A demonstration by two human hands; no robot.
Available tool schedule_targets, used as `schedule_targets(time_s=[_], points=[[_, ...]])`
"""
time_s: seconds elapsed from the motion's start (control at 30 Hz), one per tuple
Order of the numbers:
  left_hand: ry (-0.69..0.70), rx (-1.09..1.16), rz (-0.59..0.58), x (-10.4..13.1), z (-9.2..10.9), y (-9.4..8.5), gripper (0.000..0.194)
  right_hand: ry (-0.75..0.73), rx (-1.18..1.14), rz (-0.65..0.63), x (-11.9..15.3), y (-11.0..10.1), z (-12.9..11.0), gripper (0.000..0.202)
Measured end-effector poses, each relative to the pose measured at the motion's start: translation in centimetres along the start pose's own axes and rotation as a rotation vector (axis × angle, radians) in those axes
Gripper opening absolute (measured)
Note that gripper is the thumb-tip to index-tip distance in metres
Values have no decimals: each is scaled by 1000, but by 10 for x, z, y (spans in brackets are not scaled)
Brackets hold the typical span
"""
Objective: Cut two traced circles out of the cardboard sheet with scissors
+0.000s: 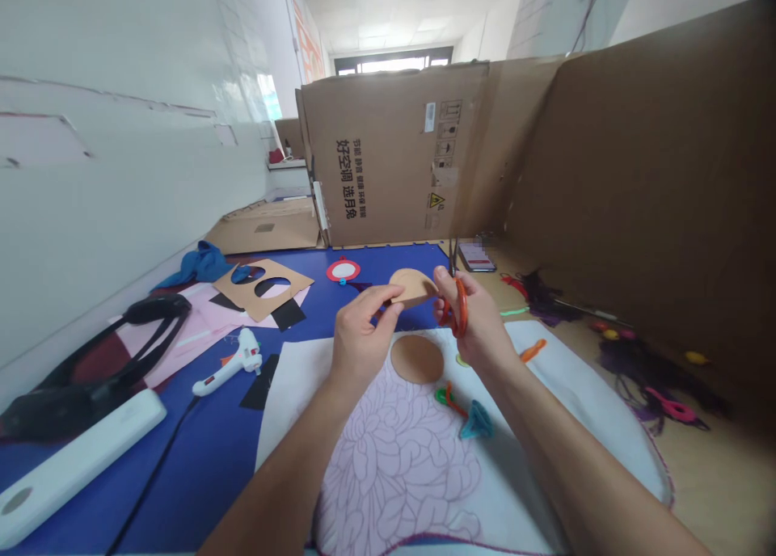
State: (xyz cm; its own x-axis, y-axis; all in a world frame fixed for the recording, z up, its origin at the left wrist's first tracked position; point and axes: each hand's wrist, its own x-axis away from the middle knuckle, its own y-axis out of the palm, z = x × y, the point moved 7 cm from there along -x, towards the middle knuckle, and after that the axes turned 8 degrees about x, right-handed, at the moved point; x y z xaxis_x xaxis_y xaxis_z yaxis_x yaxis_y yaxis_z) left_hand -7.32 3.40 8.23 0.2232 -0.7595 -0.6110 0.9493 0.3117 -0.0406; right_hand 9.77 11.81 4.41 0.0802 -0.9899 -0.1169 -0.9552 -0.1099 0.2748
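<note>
My left hand (365,327) pinches the near left edge of a round brown cardboard disc (412,286), held up above the work surface. Orange-handled scissors (461,307) are in my right hand (478,313), their dark blades pointing up and away from me. The fingers of that hand also reach the disc's right edge; whether they grip it I cannot tell. Below the hands a second cardboard disc (417,360) lies flat on a white cloth (546,362) with a flower line pattern. A teal yarn piece (477,420) with green and orange parts rests nearby.
To the left are a white glue gun (234,364), a cardboard sheet with two round holes (284,297), black headphones (151,309) and a long white bar (78,467). A phone (477,257) lies beyond my right hand. Large cardboard panels (394,160) stand behind and right.
</note>
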Motion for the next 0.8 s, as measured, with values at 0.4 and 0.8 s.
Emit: schedule_targets(time_s=[0.4,0.8], points=[[-231,191,49,3,-18,9,71,-165,-42,3,-5,-5,-9,50],[-789,535,-30,12,-52,12,23,-141,140,-228,-1,9,-19,41]])
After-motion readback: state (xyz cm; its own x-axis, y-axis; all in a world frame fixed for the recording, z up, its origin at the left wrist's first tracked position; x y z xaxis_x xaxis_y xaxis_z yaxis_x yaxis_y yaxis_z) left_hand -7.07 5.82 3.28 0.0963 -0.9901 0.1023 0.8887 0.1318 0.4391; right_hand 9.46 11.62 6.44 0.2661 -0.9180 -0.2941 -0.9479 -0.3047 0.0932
